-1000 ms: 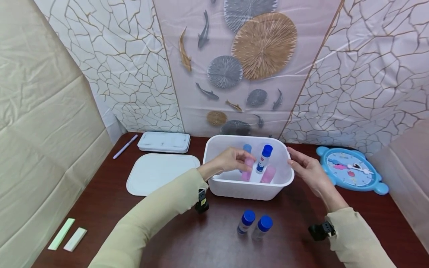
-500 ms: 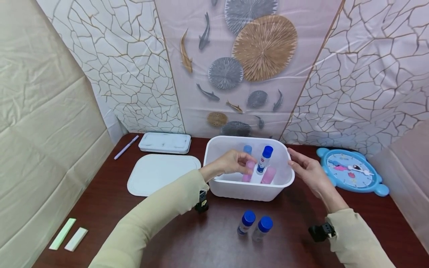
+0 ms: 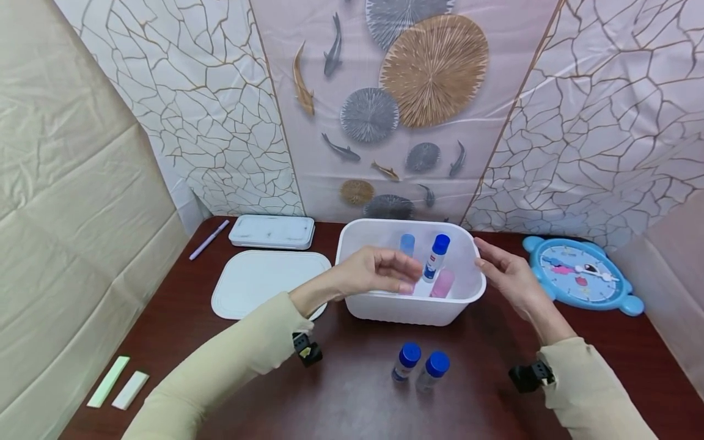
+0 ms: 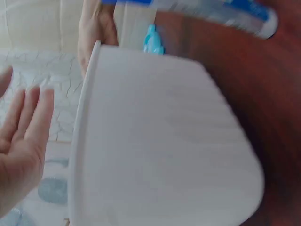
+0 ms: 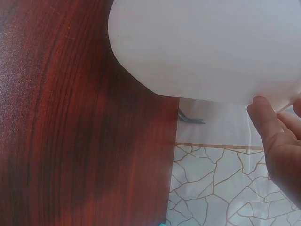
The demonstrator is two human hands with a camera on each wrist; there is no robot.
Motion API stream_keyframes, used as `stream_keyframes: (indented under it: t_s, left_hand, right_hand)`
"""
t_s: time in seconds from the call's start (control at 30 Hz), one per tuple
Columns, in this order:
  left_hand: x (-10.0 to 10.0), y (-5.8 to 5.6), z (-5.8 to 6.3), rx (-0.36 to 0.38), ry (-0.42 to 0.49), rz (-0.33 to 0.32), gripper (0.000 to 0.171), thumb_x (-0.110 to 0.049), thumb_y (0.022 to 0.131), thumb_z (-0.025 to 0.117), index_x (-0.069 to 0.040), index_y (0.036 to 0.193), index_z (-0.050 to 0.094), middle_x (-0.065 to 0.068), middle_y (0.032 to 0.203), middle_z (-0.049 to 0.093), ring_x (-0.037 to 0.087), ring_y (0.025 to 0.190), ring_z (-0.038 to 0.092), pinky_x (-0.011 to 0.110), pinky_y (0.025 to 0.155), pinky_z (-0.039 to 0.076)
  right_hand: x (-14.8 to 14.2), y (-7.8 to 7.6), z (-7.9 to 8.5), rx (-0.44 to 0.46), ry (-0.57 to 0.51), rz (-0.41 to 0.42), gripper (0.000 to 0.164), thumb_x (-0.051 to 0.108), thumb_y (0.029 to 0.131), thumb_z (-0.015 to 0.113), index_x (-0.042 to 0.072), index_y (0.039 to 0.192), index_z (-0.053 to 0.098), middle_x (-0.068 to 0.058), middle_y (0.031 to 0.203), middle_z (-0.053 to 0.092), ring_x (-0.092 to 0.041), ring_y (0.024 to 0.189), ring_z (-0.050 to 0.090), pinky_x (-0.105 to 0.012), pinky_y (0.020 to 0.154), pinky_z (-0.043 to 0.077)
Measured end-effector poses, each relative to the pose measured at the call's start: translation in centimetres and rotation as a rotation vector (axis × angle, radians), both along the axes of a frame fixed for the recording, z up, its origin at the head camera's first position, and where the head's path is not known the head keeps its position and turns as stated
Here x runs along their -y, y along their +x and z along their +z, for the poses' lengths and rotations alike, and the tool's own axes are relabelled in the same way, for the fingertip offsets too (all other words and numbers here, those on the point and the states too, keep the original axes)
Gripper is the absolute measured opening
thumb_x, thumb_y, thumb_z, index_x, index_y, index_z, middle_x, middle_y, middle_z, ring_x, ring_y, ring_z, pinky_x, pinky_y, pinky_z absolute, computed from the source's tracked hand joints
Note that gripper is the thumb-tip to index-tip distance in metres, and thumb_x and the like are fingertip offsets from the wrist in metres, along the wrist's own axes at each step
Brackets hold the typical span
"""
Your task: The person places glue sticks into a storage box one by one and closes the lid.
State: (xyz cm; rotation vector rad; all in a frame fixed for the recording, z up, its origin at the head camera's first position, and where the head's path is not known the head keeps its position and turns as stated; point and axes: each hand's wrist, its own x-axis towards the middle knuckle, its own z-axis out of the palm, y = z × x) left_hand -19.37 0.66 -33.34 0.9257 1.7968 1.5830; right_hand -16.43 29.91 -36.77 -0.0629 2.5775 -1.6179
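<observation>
My left hand (image 3: 379, 269) hovers over the front rim of a white plastic bin (image 3: 407, 310), fingers spread and nothing between them. Below its fingertips a pink cylinder (image 3: 407, 288) shows inside, mostly hidden by the hand. The left wrist view has the same hand's fingers (image 4: 35, 117) fairly straight, beside the bin's rim. A blue-capped glue stick (image 3: 436, 258) leans upright in the bin, between a light-blue tube (image 3: 407, 244) and another pink cylinder (image 3: 442, 284). My right hand (image 3: 511, 278) touches the bin's right rim from outside, thumb (image 5: 263, 115) against the wall.
Two blue-capped glue sticks (image 3: 407, 362) (image 3: 433, 371) stand in front of the bin. Left of it lie a white lid (image 3: 269, 284), a marbled case (image 3: 272, 232), a purple pen (image 3: 209, 239) and two small bars (image 3: 109, 382) (image 3: 130, 391). A blue toy clock (image 3: 580, 275) sits right.
My left hand has let go of the pink cylinder, leaving it in the bin, and has opened its fingers and drawn back slightly. The right hand stays at the rim.
</observation>
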Motion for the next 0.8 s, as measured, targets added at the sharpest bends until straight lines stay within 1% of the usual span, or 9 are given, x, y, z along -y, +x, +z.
stream_keyframes:
  t_s: [0.07,0.13,0.2,0.27,0.37,0.47,0.57,0.67,0.8]
  left_hand:
    - [0.3,1.0,-0.3,0.04,-0.003,-0.089,0.039,0.008,0.082,0.065,0.01,0.119,0.056,0.027,0.119,0.06,0.022,0.105,0.064,0.031,0.089,0.052]
    - [0.5,1.9,-0.9,0.072,-0.016,-0.174,0.039,0.011,0.081,0.065,0.012,0.118,0.055,0.028,0.119,0.059,0.017,0.104,0.064,0.034,0.091,0.051]
    - [0.5,2.6,-1.6,0.11,-0.031,-0.239,0.038,0.012,0.081,0.064,0.013,0.118,0.054,0.03,0.12,0.057,0.014,0.105,0.062,0.037,0.095,0.049]
    - [0.4,3.1,-2.4,0.148,-0.04,-0.28,0.039,0.013,0.081,0.063,0.015,0.118,0.053,0.032,0.122,0.054,0.015,0.107,0.061,0.038,0.097,0.047]
    - [0.3,3.5,-3.4,0.175,-0.059,-0.295,0.039,0.014,0.08,0.063,0.014,0.118,0.053,0.031,0.122,0.055,0.013,0.105,0.061,0.033,0.098,0.046]
    - [0.1,3.7,-4.0,0.172,-0.079,-0.296,0.039,0.013,0.08,0.064,0.012,0.118,0.054,0.027,0.12,0.058,0.007,0.102,0.06,0.025,0.096,0.047]
    - [-0.1,3.9,-4.5,0.158,-0.088,-0.309,0.039,0.012,0.08,0.065,0.01,0.117,0.056,0.023,0.118,0.06,0.003,0.1,0.059,0.023,0.095,0.047]
    - [-0.3,4.0,-5.1,0.159,-0.085,-0.32,0.04,0.012,0.078,0.067,0.011,0.117,0.056,0.025,0.115,0.06,0.003,0.096,0.06,0.024,0.094,0.047]
    - [-0.5,4.3,-6.1,0.192,-0.092,-0.315,0.04,0.015,0.076,0.068,0.012,0.115,0.057,0.031,0.114,0.057,0.003,0.091,0.062,0.024,0.091,0.05]
  right_hand:
    - [0.0,0.0,0.1,0.004,0.004,0.002,0.061,0.029,0.099,0.047,0.007,0.149,0.021,-0.023,0.15,0.028,-0.03,0.125,0.047,-0.021,0.086,0.048]
    - [0.0,0.0,0.1,0.007,0.0,0.005,0.061,0.029,0.099,0.047,0.007,0.149,0.02,-0.023,0.15,0.027,-0.039,0.129,0.04,-0.023,0.087,0.047]
    - [0.0,0.0,0.1,0.008,0.002,0.006,0.061,0.028,0.099,0.046,0.007,0.149,0.019,-0.023,0.151,0.027,-0.042,0.13,0.038,-0.024,0.088,0.046]
    - [0.0,0.0,0.1,0.009,0.003,0.005,0.061,0.028,0.099,0.046,0.007,0.149,0.019,-0.022,0.151,0.026,-0.042,0.13,0.038,-0.025,0.089,0.046]
    - [0.0,0.0,0.1,0.012,0.011,0.0,0.061,0.03,0.099,0.047,0.008,0.15,0.019,-0.021,0.151,0.026,-0.041,0.131,0.037,-0.027,0.089,0.044]
    - [0.0,0.0,0.1,0.014,0.01,-0.002,0.061,0.03,0.099,0.047,0.008,0.15,0.019,-0.021,0.152,0.026,-0.041,0.131,0.037,-0.028,0.09,0.043]
    - [0.0,0.0,0.1,0.017,0.004,-0.004,0.061,0.029,0.099,0.047,0.008,0.149,0.019,-0.021,0.151,0.026,-0.041,0.131,0.037,-0.028,0.09,0.043]
    - [0.0,0.0,0.1,0.024,0.007,-0.012,0.061,0.031,0.099,0.047,0.009,0.15,0.02,-0.02,0.152,0.026,-0.04,0.131,0.038,-0.03,0.09,0.044]
    - [0.0,-0.1,0.1,0.03,0.011,-0.015,0.061,0.032,0.099,0.047,0.011,0.15,0.02,-0.019,0.152,0.027,-0.039,0.131,0.038,-0.033,0.091,0.043]
